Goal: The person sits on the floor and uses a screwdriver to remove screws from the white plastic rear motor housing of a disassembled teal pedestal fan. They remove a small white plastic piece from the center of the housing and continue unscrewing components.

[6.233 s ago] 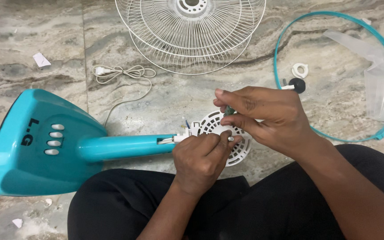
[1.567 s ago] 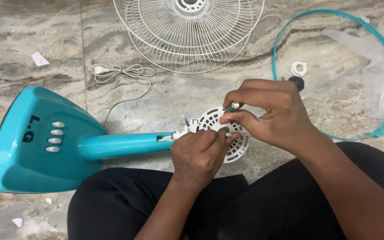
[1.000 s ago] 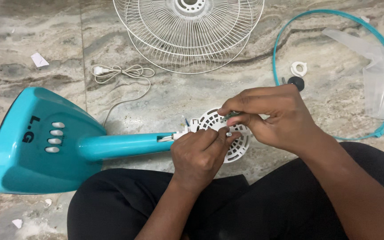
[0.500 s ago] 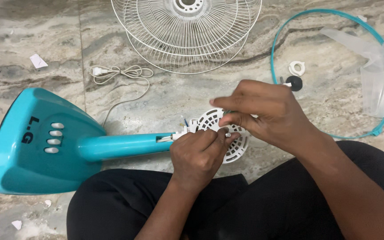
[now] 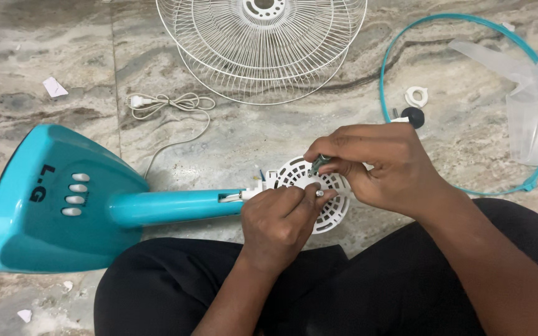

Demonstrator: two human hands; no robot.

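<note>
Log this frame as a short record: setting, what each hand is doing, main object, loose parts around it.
setting: marble floor, person seated, seen from above
main object: teal fan stand lying on its side, white vented motor cover at its end
left hand: pinches a small screw-like part against the cover
right hand: grips a green-handled tool over the cover
loose parts: two white wire grilles, teal ring, clear blade, white and black caps, coiled power cord

Seated on a marble floor (image 5: 63,56), a person's left hand (image 5: 281,221) steadied a white vented motor cover (image 5: 319,199) (teal fan stand (image 5: 63,199) attached) while the right hand (image 5: 381,168) gripped a small screwdriver (image 5: 317,165).
</note>
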